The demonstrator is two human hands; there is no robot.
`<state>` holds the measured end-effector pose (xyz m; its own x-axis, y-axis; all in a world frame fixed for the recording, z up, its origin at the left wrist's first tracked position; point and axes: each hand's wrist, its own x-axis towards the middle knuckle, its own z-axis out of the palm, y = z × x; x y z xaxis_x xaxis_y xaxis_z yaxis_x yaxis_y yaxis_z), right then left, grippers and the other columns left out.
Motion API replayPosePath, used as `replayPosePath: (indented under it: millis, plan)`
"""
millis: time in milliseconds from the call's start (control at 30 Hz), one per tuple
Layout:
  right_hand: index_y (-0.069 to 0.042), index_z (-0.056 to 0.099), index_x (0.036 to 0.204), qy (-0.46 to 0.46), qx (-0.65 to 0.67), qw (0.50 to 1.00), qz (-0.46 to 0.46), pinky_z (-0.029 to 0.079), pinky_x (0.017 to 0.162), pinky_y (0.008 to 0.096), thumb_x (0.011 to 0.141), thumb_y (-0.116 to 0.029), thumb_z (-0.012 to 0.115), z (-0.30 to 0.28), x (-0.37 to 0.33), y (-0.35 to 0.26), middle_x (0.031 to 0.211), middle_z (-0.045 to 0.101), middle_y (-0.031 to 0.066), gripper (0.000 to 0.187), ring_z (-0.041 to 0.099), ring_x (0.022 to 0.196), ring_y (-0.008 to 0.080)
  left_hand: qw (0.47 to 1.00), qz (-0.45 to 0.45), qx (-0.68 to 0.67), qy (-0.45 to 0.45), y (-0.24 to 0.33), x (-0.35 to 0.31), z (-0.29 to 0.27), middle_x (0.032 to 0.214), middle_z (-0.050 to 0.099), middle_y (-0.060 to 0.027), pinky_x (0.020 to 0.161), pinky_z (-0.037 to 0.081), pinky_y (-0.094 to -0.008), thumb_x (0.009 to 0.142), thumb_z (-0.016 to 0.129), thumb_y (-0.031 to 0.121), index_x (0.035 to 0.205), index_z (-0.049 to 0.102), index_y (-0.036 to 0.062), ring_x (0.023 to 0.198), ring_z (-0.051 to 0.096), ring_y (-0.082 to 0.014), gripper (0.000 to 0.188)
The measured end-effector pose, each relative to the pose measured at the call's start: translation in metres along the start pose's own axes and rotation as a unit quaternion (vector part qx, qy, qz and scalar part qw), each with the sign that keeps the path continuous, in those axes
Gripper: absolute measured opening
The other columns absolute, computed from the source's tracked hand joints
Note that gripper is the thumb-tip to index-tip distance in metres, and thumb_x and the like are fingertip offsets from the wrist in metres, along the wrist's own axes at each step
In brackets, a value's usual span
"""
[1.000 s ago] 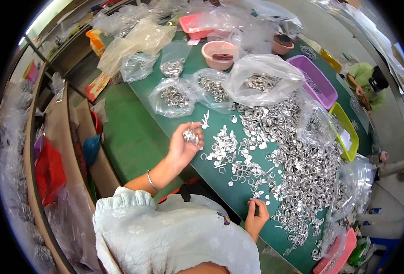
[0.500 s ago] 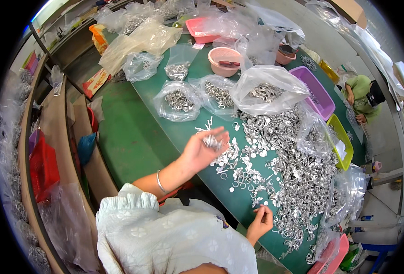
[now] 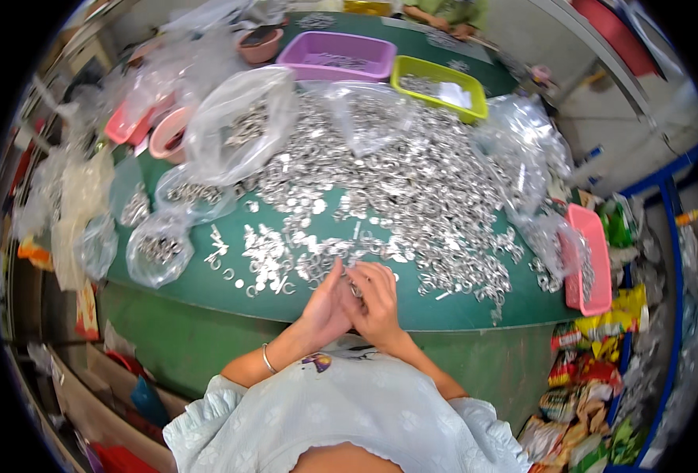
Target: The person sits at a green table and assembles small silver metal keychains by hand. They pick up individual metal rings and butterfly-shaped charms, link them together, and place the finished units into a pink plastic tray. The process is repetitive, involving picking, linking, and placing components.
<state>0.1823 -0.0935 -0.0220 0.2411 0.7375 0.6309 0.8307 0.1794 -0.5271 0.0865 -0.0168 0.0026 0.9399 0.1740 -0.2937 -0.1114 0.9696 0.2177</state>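
Observation:
My left hand (image 3: 325, 312) is cupped at the table's near edge. A few small silver metal pieces (image 3: 355, 288) show between the palms. Over them bends my right hand (image 3: 376, 304), its fingers together and curled against the left; what its fingertips hold is hidden. Just beyond both hands lie loose silver pieces (image 3: 265, 260), some flat and round, others open rings. Behind these spreads a large heap of silver ring-shaped pieces (image 3: 412, 181) on the green table (image 3: 231, 303).
Clear bags of silver pieces (image 3: 160, 251) stand at the left, near a large open plastic bag (image 3: 207, 130). A purple tray (image 3: 337, 72) and a yellow-green tray (image 3: 412, 75) line the back. At the right is a pink tray (image 3: 593, 260). Across the table sits a person in green (image 3: 451, 12).
My view has swung right to face the heap. My hands, apart before with the left palm showing silver pieces, have come together.

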Motion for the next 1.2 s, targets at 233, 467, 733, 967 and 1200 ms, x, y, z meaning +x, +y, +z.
replayPosePath:
  millis: [233, 467, 733, 967, 1200]
  plan:
    - [-0.003, 0.044, 0.111, 0.325, 0.576, 0.591, 0.461, 0.036, 0.049, 0.0252, 0.091, -0.015, 0.045, -0.023, -0.012, 0.048, 0.079, 0.047, 0.0046, 0.023, 0.044, 0.059, 0.0122, 0.995, -0.036, 0.04, -0.079, -0.01, 0.023, 0.001, 0.137, 0.027, -0.0212, 0.104, 0.024, -0.0411, 0.089, 0.043, 0.033, 0.135, 0.023, 0.0015, 0.126, 0.029, -0.0335, 0.059]
    - [-0.002, 0.053, 0.096, 0.295, 0.698, 0.417, 0.502, 0.043, 0.064, 0.0292, 0.088, -0.024, 0.047, -0.051, -0.001, 0.054, 0.089, 0.053, 0.0103, 0.025, 0.05, 0.077, 0.0193, 0.996, -0.048, 0.053, -0.049, -0.003, 0.019, -0.006, 0.135, 0.03, -0.0206, 0.102, 0.027, -0.043, 0.09, 0.044, 0.03, 0.131, 0.029, 0.0026, 0.125, 0.032, -0.0338, 0.051]
    - [-0.001, 0.061, 0.085, -0.071, 0.093, 0.991, 0.063, 0.043, 0.074, 0.0338, 0.063, 0.0, 0.066, -0.022, 0.013, 0.015, 0.086, 0.057, 0.0123, 0.022, 0.054, 0.084, 0.025, 0.994, -0.03, -0.087, 0.059, -0.006, 0.026, -0.022, 0.106, 0.052, -0.0114, 0.092, 0.04, -0.0409, 0.092, 0.04, 0.028, 0.113, 0.046, 0.0017, 0.104, 0.051, -0.0244, 0.034]
    - [0.003, 0.059, 0.085, 0.058, 0.164, 0.959, 0.224, 0.042, 0.076, 0.0294, 0.076, 0.001, 0.057, -0.032, 0.001, 0.026, 0.087, 0.058, 0.0116, 0.009, 0.054, 0.082, 0.0223, 0.982, 0.086, -0.148, 0.086, 0.021, 0.02, -0.021, 0.116, 0.048, -0.0242, 0.099, 0.037, -0.0429, 0.093, 0.034, 0.025, 0.118, 0.041, -0.0088, 0.114, 0.044, -0.0343, 0.042]
    - [0.002, 0.058, 0.091, 0.082, 0.06, 0.951, 0.293, 0.039, 0.081, 0.0306, 0.081, -0.002, 0.053, -0.037, -0.019, 0.04, 0.095, 0.055, 0.0113, 0.012, 0.05, 0.091, 0.0212, 0.977, 0.133, -0.166, 0.028, 0.037, 0.01, -0.015, 0.123, 0.043, -0.0231, 0.101, 0.033, -0.0433, 0.094, 0.032, 0.026, 0.124, 0.036, -0.0071, 0.116, 0.041, -0.0347, 0.045]
